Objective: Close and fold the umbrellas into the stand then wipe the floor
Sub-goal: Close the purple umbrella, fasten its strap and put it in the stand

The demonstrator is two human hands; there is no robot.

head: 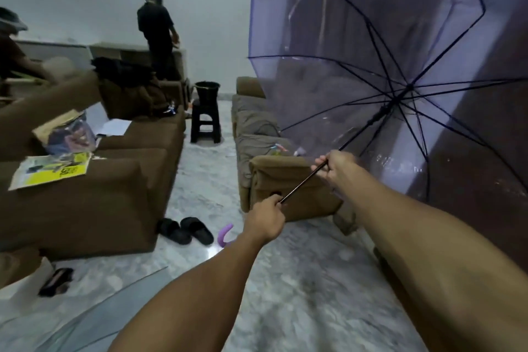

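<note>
A translucent purple umbrella [357, 46] is fully open and fills the upper right, its dark ribs spread out from the hub. Its thin dark shaft [303, 180] slants down toward me. My right hand [335, 167] grips the shaft higher up, below the runner. My left hand [267, 218] grips the shaft's lower end, hiding the handle. A purple curved handle [224, 236] of another umbrella lies on the floor beside my left forearm. A clear canopy edge [85, 317] shows at the bottom left. A black bucket [207, 91] stands on a black stool [205, 124].
Brown sofas flank a pale marble floor [205, 180]: one at the left [114, 194] with magazines on it, one at the right [274, 177]. Black slippers [185, 230] lie on the floor. Two persons stand at the back left [157, 31].
</note>
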